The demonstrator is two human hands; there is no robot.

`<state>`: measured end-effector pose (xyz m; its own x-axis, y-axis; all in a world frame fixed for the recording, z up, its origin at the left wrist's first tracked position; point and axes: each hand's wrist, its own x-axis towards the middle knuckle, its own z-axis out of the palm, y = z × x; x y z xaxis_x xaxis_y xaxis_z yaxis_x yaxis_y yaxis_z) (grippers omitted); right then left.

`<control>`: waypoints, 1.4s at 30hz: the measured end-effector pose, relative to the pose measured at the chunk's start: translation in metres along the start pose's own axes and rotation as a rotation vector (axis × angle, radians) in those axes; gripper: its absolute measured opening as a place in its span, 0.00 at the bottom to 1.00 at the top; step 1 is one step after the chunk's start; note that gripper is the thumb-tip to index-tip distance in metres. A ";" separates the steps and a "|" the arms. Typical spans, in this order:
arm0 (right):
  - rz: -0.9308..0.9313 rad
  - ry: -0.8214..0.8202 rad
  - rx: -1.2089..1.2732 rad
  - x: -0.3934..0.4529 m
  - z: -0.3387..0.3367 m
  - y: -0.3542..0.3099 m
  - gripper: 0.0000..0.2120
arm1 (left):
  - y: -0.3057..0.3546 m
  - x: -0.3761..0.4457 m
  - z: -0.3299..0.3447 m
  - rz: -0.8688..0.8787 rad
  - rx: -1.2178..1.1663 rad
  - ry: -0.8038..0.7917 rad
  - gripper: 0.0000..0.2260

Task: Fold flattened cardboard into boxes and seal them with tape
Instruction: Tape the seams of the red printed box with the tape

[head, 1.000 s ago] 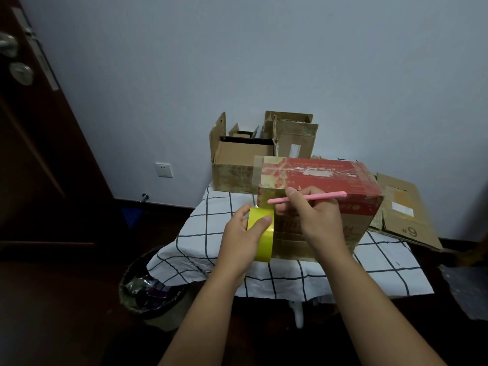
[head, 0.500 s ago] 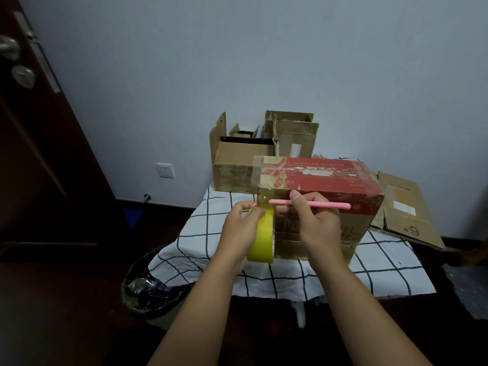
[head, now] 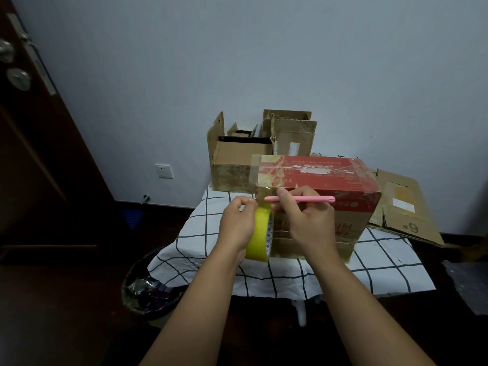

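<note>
A folded box with a red printed top (head: pixel 317 173) stands on the small table with a checked cloth (head: pixel 200 241). Clear tape runs over the box's left end. My left hand (head: pixel 237 223) pinches the loose tape strip near its fingertips, with the yellow tape roll (head: pixel 260 236) hanging against the palm just left of the box's near corner. My right hand (head: pixel 307 220) grips a pink cutter (head: pixel 301 198), held level against the box's front face at the tape.
Two open cardboard boxes (head: pixel 237 165) (head: pixel 290 133) stand behind the red one by the wall. Flattened cardboard marked 9 (head: pixel 406 207) leans at the right. A waste bin (head: pixel 148 291) sits on the floor left of the table. A dark door (head: pixel 39 154) is at far left.
The tape roll has dropped lower in my left hand, and the fingers now pinch the strip above it. The pink cutter has moved from slightly tilted to level and a little left.
</note>
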<state>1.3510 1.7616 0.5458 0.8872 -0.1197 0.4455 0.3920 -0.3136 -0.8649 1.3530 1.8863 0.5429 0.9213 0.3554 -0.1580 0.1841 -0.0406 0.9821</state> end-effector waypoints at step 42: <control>-0.676 -0.415 -0.250 -0.026 0.015 -0.037 0.08 | -0.007 -0.059 -0.064 0.339 -0.022 -0.070 0.06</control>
<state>1.3172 1.7901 0.5628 0.5168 0.5114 0.6865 0.8504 -0.3994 -0.3426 1.2754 1.9249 0.5523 0.9502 0.2599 0.1719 -0.1434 -0.1252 0.9817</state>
